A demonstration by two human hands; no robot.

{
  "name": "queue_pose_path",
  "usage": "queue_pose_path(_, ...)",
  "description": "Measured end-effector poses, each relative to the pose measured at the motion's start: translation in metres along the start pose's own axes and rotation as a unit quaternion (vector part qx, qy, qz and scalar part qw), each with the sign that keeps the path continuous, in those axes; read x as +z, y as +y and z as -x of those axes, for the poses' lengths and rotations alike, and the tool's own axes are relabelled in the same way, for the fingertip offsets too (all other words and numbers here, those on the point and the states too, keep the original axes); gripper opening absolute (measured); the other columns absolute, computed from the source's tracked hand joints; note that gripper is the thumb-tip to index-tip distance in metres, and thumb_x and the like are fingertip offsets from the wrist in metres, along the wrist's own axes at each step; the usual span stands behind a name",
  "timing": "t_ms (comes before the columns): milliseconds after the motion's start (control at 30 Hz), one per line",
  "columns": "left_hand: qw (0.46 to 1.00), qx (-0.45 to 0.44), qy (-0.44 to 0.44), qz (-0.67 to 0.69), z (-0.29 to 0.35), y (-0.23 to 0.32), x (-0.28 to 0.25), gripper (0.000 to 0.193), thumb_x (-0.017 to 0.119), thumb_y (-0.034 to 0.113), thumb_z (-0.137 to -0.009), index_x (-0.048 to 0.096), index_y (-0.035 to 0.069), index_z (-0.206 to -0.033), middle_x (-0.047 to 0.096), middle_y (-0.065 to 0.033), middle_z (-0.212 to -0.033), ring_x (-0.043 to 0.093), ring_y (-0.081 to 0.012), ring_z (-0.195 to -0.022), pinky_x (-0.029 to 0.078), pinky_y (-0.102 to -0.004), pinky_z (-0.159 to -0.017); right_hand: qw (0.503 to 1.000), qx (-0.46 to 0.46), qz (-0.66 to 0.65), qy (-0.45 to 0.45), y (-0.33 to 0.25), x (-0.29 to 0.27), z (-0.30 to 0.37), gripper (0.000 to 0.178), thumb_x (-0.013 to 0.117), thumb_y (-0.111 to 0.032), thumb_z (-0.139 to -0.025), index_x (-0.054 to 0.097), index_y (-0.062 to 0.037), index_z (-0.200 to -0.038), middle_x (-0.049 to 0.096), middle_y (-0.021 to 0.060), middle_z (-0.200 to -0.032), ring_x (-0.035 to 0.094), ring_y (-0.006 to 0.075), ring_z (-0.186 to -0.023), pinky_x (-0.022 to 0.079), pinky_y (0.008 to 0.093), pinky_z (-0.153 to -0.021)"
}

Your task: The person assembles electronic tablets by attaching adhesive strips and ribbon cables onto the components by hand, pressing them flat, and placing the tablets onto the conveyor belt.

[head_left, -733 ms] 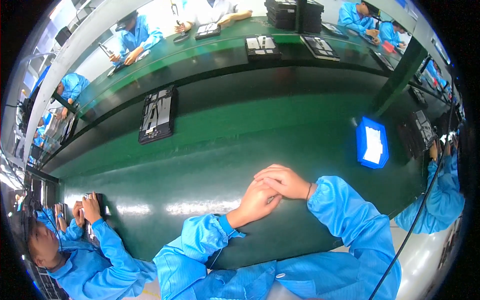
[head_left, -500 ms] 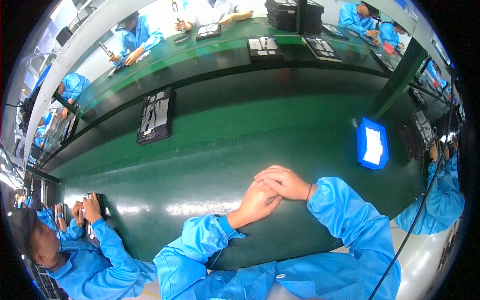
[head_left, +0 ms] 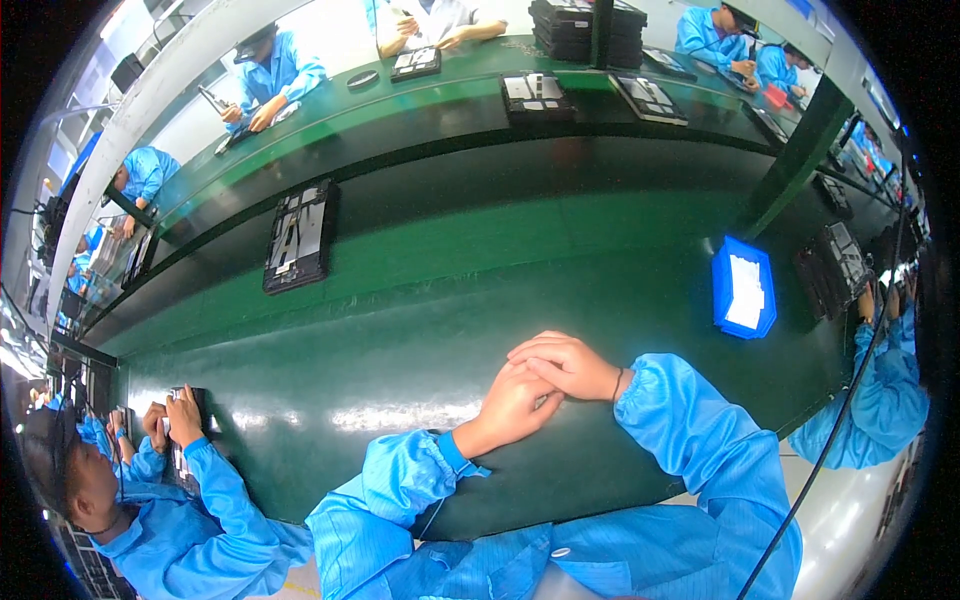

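My right hand [head_left: 577, 366] lies across my left hand [head_left: 507, 407], its fingers stretched out over the left one's. Both rest above the green tabletop [head_left: 420, 330], in the middle near its front edge. I see no tool or part in either hand. The fingers of my left hand are mostly hidden under the right. A flat black device with its inside exposed [head_left: 300, 238] lies farther off to the left, on the dark strip beyond the table. The blue bin [head_left: 744, 290] to the right of my hands holds white pieces like paper.
A co-worker [head_left: 190, 500] at my left handles a small device. Stacked black devices [head_left: 835, 270] stand at the far right, near another person's sleeve [head_left: 880, 400]. Across the line are open devices [head_left: 538, 97], a black stack [head_left: 590, 35] and a green post [head_left: 795, 150]. A black cable [head_left: 830, 440] hangs at right.
The nearer device on the dark strip has shifted slightly left; the open devices across have shifted slightly right. A far co-worker's hand with a tool has lifted away from a round dark object. My hands stay still.
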State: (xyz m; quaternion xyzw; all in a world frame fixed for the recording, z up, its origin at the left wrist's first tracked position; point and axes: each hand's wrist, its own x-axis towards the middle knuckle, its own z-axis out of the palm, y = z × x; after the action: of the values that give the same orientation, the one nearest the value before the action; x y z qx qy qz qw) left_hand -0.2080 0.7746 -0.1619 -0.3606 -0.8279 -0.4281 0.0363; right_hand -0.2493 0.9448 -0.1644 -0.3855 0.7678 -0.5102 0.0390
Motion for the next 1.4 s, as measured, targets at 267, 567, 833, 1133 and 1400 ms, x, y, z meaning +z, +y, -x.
queue_pose_path(267, 1.000, -0.001, -0.004, -0.005, -0.002, 0.001, 0.003, 0.017, 0.070, 0.014, -0.079, 0.074, 0.006, -0.094, 0.068, -0.0149, -0.095, 0.062, -0.0327, -0.098, 0.046, -0.0423, -0.087, 1.000, 0.003, -0.004, -0.003, 0.000, -0.005, 0.003, 0.025, 0.051, -0.011, -0.095, 0.068, -0.0007, -0.110, 0.068, 0.0142, -0.115, 0.062, 0.0297, -0.108, 0.046, 0.0402, -0.096)
queue_pose_path(567, 1.000, 0.006, 0.007, -0.006, -0.005, 0.000, 0.006, 0.016, 0.071, 0.012, -0.078, 0.073, 0.006, -0.093, 0.068, -0.0146, -0.094, 0.062, -0.0327, -0.097, 0.045, -0.0425, -0.088, 1.000, 0.006, -0.008, -0.006, 0.002, -0.006, 0.003, 0.025, 0.051, -0.012, -0.095, 0.068, -0.0006, -0.110, 0.068, 0.0145, -0.115, 0.062, 0.0302, -0.109, 0.046, 0.0405, -0.096)
queue_pose_path(833, 1.000, 0.005, 0.000, -0.007, -0.005, -0.005, 0.008, 0.016, 0.070, 0.012, -0.079, 0.073, 0.006, -0.093, 0.068, -0.0151, -0.094, 0.061, -0.0331, -0.097, 0.045, -0.0425, -0.088, 1.000, 0.000, -0.014, -0.001, 0.005, -0.007, 0.003, 0.025, 0.051, -0.012, -0.095, 0.067, -0.0008, -0.110, 0.068, 0.0143, -0.114, 0.062, 0.0297, -0.108, 0.046, 0.0407, -0.096)
queue_pose_path(1133, 1.000, 0.005, 0.000, -0.007, -0.009, -0.006, 0.011, 0.016, 0.070, 0.013, -0.079, 0.074, 0.007, -0.093, 0.068, -0.0147, -0.094, 0.062, -0.0328, -0.097, 0.045, -0.0424, -0.087, 1.000, -0.003, -0.011, 0.001, 0.010, -0.010, 0.004, 0.023, 0.054, -0.010, -0.093, 0.068, 0.0001, -0.109, 0.069, 0.0138, -0.112, 0.063, 0.0297, -0.106, 0.046, 0.0407, -0.095)
queue_pose_path(1400, 1.000, 0.007, 0.002, -0.005, -0.010, -0.008, 0.012, 0.015, 0.071, 0.012, -0.078, 0.073, 0.007, -0.092, 0.068, -0.0143, -0.093, 0.062, -0.0329, -0.096, 0.046, -0.0422, -0.086, 1.000, -0.005, -0.010, 0.002, 0.014, -0.010, 0.004, 0.023, 0.054, -0.010, -0.094, 0.068, -0.0002, -0.108, 0.069, 0.0136, -0.113, 0.063, 0.0290, -0.106, 0.046, 0.0404, -0.095)
